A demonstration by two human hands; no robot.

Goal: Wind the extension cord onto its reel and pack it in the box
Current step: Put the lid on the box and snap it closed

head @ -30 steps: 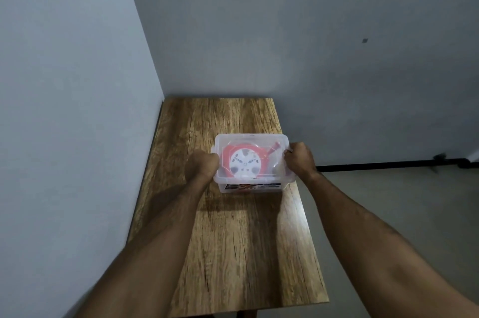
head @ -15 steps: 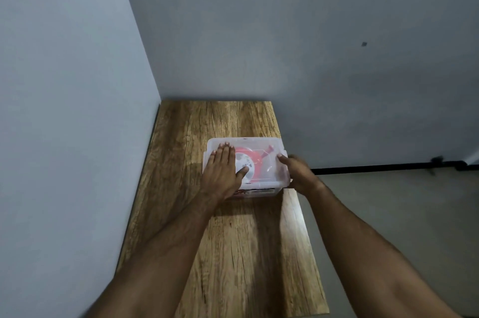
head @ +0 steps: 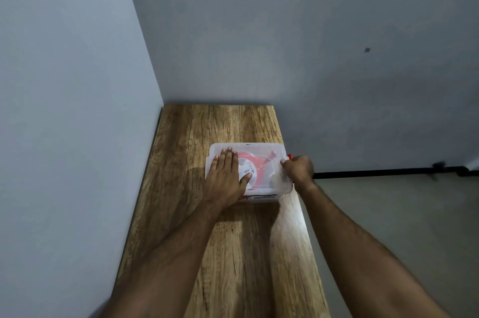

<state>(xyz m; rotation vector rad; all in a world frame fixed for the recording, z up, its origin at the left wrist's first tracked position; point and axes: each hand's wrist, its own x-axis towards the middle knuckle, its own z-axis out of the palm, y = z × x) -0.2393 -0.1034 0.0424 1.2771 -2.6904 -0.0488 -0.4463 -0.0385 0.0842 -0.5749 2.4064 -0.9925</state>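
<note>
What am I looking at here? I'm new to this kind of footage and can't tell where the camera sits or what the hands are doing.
There is no machine here: these are a person's two bare arms. The one picture comes from a wide-angle camera worn on the person's head, looking forward and down, which is why the arms reach in from the bottom edge.

On the wooden table, which stands in a corner between two grey walls, sits a clear plastic box with its lid on. Through the lid you can see the red and white cord reel inside.

The left hand lies flat on the lid with straight fingers, pressing on it. The right hand has its fingers curled round the box's right edge, next to a small red part, perhaps a latch; that is too small to tell.
</note>
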